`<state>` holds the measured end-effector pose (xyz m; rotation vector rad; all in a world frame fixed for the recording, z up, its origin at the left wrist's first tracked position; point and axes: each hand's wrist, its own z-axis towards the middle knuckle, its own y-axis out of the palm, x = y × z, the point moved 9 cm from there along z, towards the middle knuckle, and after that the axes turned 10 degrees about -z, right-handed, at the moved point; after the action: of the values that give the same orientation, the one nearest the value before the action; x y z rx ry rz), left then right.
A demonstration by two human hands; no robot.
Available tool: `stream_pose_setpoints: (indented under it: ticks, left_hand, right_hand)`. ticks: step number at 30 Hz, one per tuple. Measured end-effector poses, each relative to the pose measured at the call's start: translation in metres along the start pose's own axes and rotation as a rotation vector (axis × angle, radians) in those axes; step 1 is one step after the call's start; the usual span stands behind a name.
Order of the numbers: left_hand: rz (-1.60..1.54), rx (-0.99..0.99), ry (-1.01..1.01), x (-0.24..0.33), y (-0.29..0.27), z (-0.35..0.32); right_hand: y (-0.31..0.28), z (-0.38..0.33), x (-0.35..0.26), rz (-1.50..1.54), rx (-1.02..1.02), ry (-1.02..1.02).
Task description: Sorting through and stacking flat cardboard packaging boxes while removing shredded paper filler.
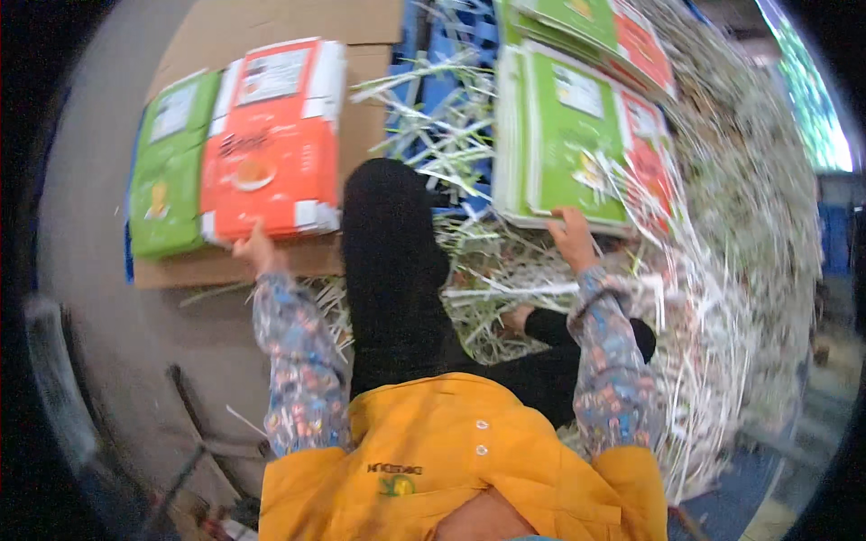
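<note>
On my left lies a stack of flat printed cardboard, red with white flaps [302, 176], beside a green printed stack [171, 194]. My left hand [259, 251] is closed at the near edge of the red stack, a finger lying on its top face. To the right, a stack of green-and-red printed cardboard sheets [577, 126] lies slightly fanned. My right hand [573, 239] is closed on the near edge of its green part, fingers bent over the rim. The undersides of both grips are hidden.
Brown cardboard [365, 117] lies under the left stacks. A blue plastic pallet [451, 99] shows beneath paper strips. Loose white offcuts [695, 343] pile up around the right stack. My bent knee [392, 216] stands between the stacks. More printed sheets [604, 32] lie at the back right.
</note>
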<state>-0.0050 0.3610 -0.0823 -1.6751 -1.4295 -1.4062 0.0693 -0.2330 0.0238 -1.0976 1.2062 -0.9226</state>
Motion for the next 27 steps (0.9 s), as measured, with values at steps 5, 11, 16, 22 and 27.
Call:
stream_pose_setpoints:
  ticks: [5,11,16,22,27]
  left_hand:
    - [0.195,-0.047,0.263,0.023,-0.007,-0.005]
    - [0.155,-0.518,0.418,0.091,0.126,-0.14]
    - [0.416,-1.056,0.212,0.033,0.235,-0.303]
    - [0.473,-1.282,-0.39,-0.148,0.26,-0.386]
    - [0.59,-1.256,-0.492,-0.236,0.244,-0.389]
  right_hand:
    - [-0.007,-0.001,0.058,-0.086,0.11,0.198]
    - [-0.01,0.053,0.089,-0.242,0.189,0.213]
    - [0.023,0.077,0.082,-0.289,0.119,0.028]
    - [0.051,0.016,0.139,0.327,0.283,0.533]
    - [0.118,-0.045,0.117,1.343,0.237,1.028]
